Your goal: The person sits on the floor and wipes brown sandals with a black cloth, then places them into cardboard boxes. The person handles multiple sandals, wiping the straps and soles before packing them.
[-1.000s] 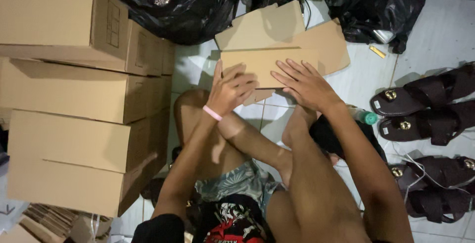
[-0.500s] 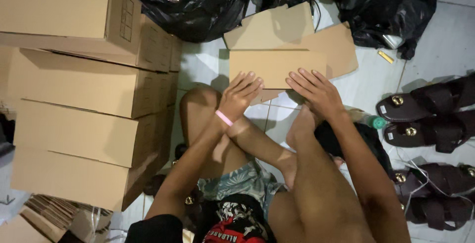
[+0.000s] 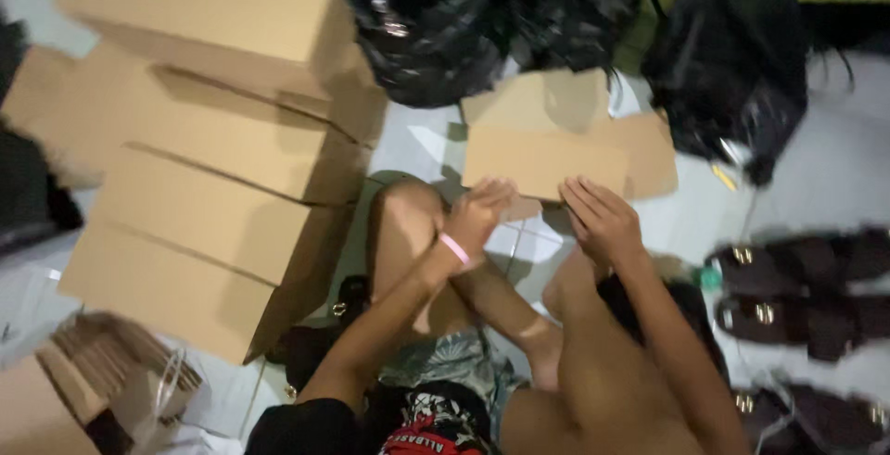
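We look down at own lap on tiled floor (image 3: pixel 417 145). Left hand (image 3: pixel 477 216), pink band (image 3: pixel 454 248) on wrist, fingers on near edge of flat cardboard piece (image 3: pixel 547 163). Right hand (image 3: pixel 601 219) presses same edge just beside it. Stack of closed cardboard boxes (image 3: pixel 222 154) to left. Black plastic bags (image 3: pixel 482 19) beyond cardboard. Dark sandals (image 3: pixel 807 293) at right, blurred. Bundle of flattened cardboard (image 3: pixel 111 372) at lower left.

Brown cardboard sheet (image 3: pixel 547 160), brown stacked boxes (image 3: pixel 222 177), black plastic bags (image 3: pixel 482 19), pink wristband (image 3: pixel 454 248), black sandals (image 3: pixel 807 288).
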`<state>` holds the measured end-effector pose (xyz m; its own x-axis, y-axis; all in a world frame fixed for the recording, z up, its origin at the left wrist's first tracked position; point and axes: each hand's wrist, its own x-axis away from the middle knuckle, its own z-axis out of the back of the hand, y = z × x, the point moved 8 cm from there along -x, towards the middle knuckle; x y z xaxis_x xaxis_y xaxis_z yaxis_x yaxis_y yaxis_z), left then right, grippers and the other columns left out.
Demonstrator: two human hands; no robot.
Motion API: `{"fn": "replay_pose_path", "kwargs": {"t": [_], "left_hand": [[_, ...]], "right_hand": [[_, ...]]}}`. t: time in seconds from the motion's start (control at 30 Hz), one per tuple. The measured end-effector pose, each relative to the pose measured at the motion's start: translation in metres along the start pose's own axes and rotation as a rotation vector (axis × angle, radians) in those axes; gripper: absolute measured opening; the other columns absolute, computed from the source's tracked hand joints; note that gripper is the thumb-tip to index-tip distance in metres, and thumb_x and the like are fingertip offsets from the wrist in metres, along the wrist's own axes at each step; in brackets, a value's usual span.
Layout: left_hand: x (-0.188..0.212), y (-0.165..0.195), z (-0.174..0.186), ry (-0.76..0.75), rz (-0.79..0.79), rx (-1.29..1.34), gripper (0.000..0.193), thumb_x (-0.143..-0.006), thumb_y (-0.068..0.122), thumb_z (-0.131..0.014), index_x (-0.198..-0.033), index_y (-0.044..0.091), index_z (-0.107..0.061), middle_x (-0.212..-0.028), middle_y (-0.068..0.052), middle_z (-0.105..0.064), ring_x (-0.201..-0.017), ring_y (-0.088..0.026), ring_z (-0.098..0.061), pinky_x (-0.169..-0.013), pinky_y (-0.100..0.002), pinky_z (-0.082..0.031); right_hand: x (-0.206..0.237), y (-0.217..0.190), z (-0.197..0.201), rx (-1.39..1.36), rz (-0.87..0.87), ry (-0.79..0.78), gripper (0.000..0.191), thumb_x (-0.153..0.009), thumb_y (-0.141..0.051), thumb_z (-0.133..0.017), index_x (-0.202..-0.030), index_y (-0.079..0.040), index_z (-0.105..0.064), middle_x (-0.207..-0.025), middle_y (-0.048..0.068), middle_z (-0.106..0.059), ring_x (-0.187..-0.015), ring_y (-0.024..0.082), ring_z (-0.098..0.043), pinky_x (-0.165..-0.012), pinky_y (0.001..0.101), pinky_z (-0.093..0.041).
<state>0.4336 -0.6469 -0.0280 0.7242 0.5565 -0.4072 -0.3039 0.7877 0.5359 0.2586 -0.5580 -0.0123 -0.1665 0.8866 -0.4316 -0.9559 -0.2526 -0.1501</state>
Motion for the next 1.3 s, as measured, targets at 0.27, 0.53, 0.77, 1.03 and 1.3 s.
{"fn": "replay_pose_path", "kwargs": {"t": [0.27,0.53,0.77,1.03,1.3], "left_hand": [[0.072,0.010,-0.034,0.493,0.864,0.861,0.072,-0.088,0.014,-0.081,-0.147,0.004,-0.040,-0.133,-0.017,-0.057,-0.126,-0.028,-0.057,-0.108,-0.039,-0.049],[0.072,0.043,0.041,0.885,0.579,1.108,0.106,-0.091,0.008,-0.078,-0.165,0.003,-0.002,-0.147,-0.024,-0.045,-0.132,-0.031,-0.054,-0.111,-0.044,-0.051],[0.121,0.012,0.237,0.932,0.444,1.113,0.059,-0.105,0.038,-0.050,-0.148,-0.003,-0.051,-0.118,-0.012,-0.069,-0.095,-0.018,-0.067,-0.078,-0.032,-0.057],[0.120,-0.127,0.354,1.290,0.727,1.111,0.055,-0.104,0.035,-0.061,-0.141,-0.006,-0.055,-0.127,-0.015,-0.062,-0.120,-0.028,-0.058,-0.105,-0.040,-0.048],[0.123,-0.011,0.309,1.127,0.543,-0.528,0.058,-0.106,0.014,-0.064,-0.155,0.003,-0.036,-0.153,-0.023,-0.043,-0.140,-0.048,-0.042,-0.123,-0.054,-0.029]], "right_hand": [[-0.068,0.001,-0.037,-0.122,-0.331,-0.397,0.125,-0.049,-0.037,-0.095,-0.153,-0.002,-0.035,-0.147,0.027,-0.044,-0.140,0.045,-0.037,-0.114,0.0574,-0.025],[-0.067,-0.105,0.070,-0.614,-0.096,-0.098,0.114,-0.062,-0.034,-0.092,-0.147,0.001,-0.025,-0.146,0.029,-0.040,-0.139,0.038,-0.040,-0.114,0.0513,-0.037],[-0.038,-0.085,0.072,-1.119,-0.456,0.093,0.078,-0.089,-0.008,-0.070,-0.154,-0.004,-0.027,-0.138,0.014,-0.051,-0.126,0.022,-0.052,-0.105,0.0360,-0.044],[-0.012,-0.091,0.021,-1.291,-0.559,-0.182,0.053,-0.095,-0.002,-0.064,-0.144,-0.003,-0.043,-0.104,0.008,-0.059,-0.095,0.015,-0.057,-0.082,0.0294,-0.048],[-0.013,-0.099,-0.005,-1.111,-0.551,-0.450,0.038,-0.096,-0.012,-0.066,-0.131,-0.002,-0.058,-0.102,0.005,-0.061,-0.096,0.013,-0.060,-0.088,0.0268,-0.050]]}}
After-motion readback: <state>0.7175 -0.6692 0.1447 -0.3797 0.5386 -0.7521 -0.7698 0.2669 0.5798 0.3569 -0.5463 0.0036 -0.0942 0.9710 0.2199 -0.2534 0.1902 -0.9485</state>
